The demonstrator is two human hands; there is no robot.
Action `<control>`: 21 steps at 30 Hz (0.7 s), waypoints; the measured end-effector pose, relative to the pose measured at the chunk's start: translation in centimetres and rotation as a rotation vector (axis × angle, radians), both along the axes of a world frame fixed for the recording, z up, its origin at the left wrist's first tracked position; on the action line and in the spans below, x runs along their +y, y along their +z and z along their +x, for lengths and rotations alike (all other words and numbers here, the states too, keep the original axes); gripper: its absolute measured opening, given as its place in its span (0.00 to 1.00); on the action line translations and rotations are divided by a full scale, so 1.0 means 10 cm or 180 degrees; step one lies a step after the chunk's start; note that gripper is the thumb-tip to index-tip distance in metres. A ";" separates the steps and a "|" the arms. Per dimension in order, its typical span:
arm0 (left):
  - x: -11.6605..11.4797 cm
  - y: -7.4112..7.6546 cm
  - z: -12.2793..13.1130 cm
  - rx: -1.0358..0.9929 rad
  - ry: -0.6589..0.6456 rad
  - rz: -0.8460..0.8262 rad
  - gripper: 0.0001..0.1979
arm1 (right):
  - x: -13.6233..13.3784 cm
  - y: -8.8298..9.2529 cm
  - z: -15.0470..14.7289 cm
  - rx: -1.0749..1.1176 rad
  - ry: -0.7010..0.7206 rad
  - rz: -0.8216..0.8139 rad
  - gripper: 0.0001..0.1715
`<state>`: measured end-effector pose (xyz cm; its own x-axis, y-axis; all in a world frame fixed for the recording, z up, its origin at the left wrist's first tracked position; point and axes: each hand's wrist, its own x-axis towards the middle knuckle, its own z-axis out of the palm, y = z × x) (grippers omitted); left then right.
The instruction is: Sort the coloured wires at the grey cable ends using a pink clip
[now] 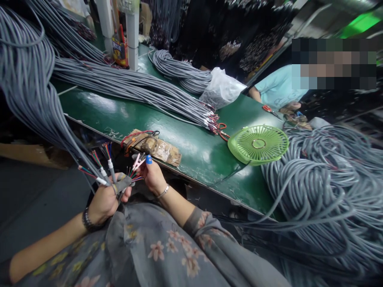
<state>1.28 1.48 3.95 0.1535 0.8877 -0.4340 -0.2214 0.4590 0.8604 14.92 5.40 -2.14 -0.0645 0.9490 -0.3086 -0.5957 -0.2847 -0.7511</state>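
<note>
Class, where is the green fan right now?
In the head view, the green fan lies flat on the green table, right of centre, between a grey cable bundle and the big cable heap on its right.

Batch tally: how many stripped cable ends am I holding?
4 cable ends. Three stand above the left hand: left, middle, right. The fourth fans out by the pink clip in the right hand. More may be hidden.
</note>
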 end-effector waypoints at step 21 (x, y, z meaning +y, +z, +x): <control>-0.01 -0.09 -0.02 0.0085 -0.0003 -0.0017 0.21 | 0.06 0.02 -0.05 0.0534 0.0315 -0.0386 0.33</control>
